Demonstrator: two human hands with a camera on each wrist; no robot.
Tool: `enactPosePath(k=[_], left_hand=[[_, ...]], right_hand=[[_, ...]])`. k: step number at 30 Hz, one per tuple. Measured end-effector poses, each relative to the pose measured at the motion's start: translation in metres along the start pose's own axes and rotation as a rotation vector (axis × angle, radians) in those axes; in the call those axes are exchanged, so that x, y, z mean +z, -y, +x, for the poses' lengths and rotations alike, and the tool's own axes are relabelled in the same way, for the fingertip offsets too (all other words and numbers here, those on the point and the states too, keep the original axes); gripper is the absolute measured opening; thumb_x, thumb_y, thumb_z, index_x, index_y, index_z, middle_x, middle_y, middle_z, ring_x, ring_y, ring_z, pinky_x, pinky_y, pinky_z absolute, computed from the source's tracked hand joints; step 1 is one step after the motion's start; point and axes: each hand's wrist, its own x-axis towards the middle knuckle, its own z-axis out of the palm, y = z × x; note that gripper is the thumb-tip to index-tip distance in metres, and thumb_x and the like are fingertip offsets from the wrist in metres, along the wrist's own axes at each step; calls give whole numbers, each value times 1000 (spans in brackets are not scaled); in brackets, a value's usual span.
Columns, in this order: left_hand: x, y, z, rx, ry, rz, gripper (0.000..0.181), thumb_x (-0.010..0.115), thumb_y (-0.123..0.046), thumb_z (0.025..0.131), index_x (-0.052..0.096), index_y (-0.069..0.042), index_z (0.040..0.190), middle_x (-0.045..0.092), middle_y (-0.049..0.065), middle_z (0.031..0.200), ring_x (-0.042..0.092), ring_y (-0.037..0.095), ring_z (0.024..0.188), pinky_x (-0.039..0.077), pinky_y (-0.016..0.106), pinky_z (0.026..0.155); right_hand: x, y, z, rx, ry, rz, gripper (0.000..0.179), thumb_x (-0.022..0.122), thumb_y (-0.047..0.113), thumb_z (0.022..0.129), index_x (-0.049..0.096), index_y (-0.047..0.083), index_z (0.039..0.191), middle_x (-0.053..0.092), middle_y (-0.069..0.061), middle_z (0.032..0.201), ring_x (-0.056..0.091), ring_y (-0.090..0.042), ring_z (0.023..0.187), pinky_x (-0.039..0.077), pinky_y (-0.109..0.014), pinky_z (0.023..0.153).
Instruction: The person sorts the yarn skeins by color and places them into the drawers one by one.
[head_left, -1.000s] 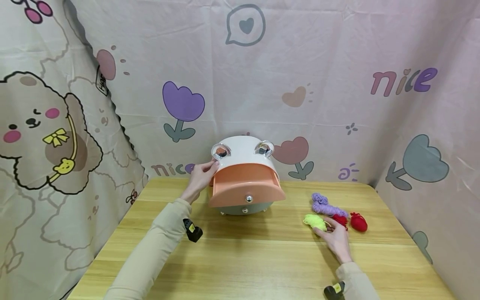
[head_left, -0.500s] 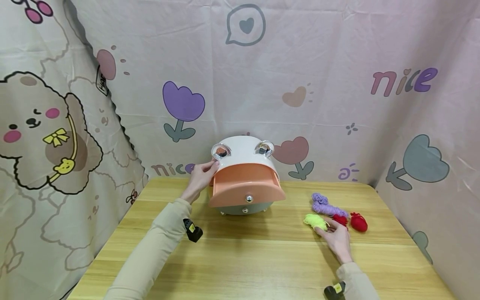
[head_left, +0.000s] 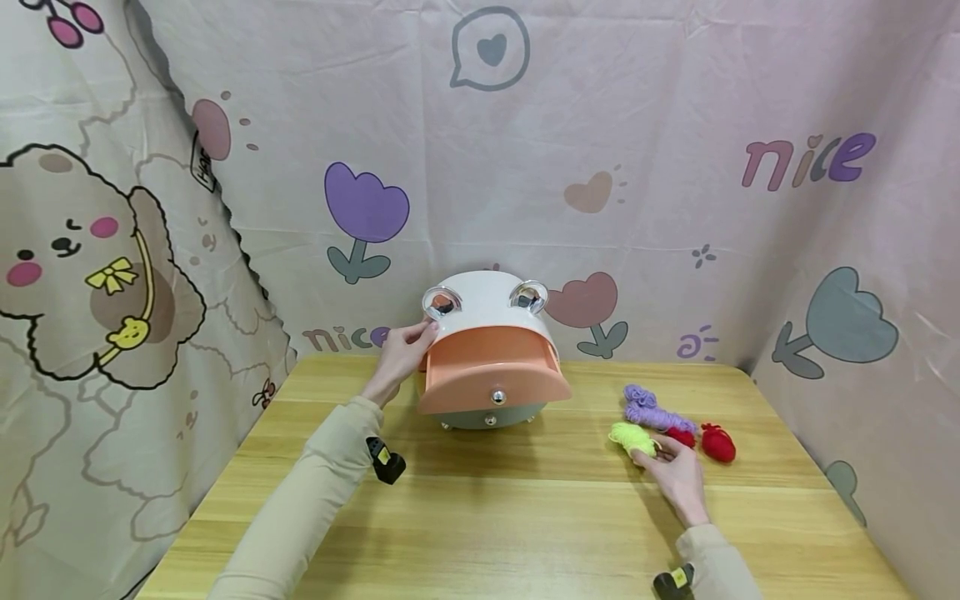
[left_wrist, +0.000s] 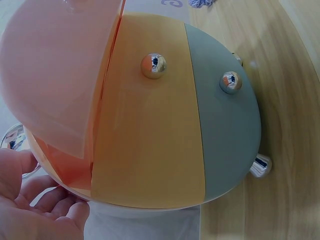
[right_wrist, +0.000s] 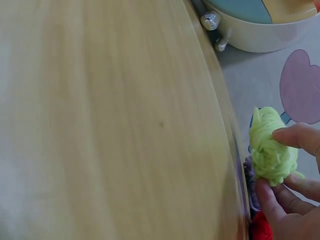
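Observation:
A frog-faced storage box (head_left: 491, 293) with a white shell and silvery eyes stands at the back middle. Its top orange drawer (head_left: 495, 387) is pulled out; yellow and grey-green drawer fronts lie below in the left wrist view. My left hand (head_left: 402, 358) grips the box's upper left side by the eye, thumb and fingers around the edge (left_wrist: 45, 205). At right, my right hand (head_left: 675, 473) pinches a yellow-green yarn bundle (right_wrist: 272, 150) between thumb and fingers. Beside it lie a purple yarn skein (head_left: 652, 411) and red yarn bundles (head_left: 717, 443), one partly hidden by the hand.
The wooden table (head_left: 480, 525) reaches back to a printed cloth (head_left: 480, 167) hanging right behind the box. Another cloth with a bear picture hangs at the left (head_left: 82, 275). Small silvery feet (left_wrist: 261, 166) hold the box up.
My right hand has lifted the yellow-green yarn bundle slightly and shifted a little to the right. The left hand, the box and its drawer look unmoved.

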Motion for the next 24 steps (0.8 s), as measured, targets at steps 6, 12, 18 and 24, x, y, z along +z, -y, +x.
enactPosePath(k=[6,12,18,24], left_hand=[[0,0,0,-1,-1,2,54,53,-36,105,47,-3,148,44,18,156,43,33,146,39,46,119],[0,0,0,-4,-3,4,55,53,-37,105,47,-4,148,44,18,156,43,33,146,39,47,119],[-1,1,0,-8,-2,10,56,53,-37,105,46,-4,149,44,17,157,42,33,147,39,47,119],[0,1,1,-9,-3,11,55,53,-38,105,47,-4,148,45,17,156,42,33,146,39,47,119]], right_hand=[[-6,7,1,-23,-15,28,46,82,15,82,68,-10,117,72,-30,111,58,5,78,46,-5,67],[-12,14,3,-57,-51,4,46,82,17,81,69,-8,117,72,-28,115,56,11,76,43,0,66],[-20,29,7,-87,-11,26,53,82,18,84,65,-8,126,67,-31,123,68,-2,89,45,1,70],[-29,48,15,-108,25,33,56,80,22,86,63,-8,130,68,-31,123,57,15,81,44,2,71]])
